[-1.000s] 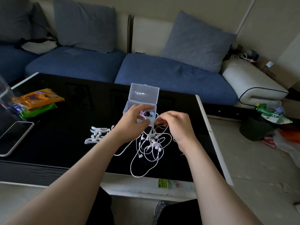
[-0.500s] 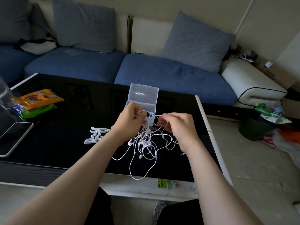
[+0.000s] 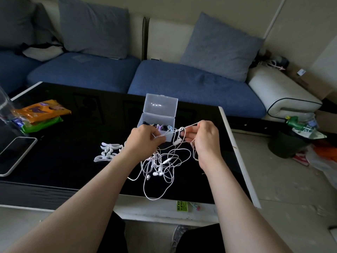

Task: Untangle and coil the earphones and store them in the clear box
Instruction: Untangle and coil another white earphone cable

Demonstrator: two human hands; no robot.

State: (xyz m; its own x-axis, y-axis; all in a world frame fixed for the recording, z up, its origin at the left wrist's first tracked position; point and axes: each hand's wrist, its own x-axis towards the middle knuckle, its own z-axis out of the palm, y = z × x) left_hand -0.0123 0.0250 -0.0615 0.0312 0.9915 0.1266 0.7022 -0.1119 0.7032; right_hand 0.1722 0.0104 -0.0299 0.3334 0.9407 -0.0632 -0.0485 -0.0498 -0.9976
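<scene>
We're pinching one earphones point(image 3: 158, 173) strand taut sideways between left hand point(image 3: 145, 141) and right hand point(image 3: 207, 141). The rest hangs tangled under the left

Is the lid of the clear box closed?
No, the lid of the clear box stands open, raised upright behind the box body.

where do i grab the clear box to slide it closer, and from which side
Grip the clear box by its base, across the two short side walls, coming down from above. The lid stands open at the back and would probably just swing on its hinge, while the left hand and right hand, pinching the earphones, crowd the front.
</scene>
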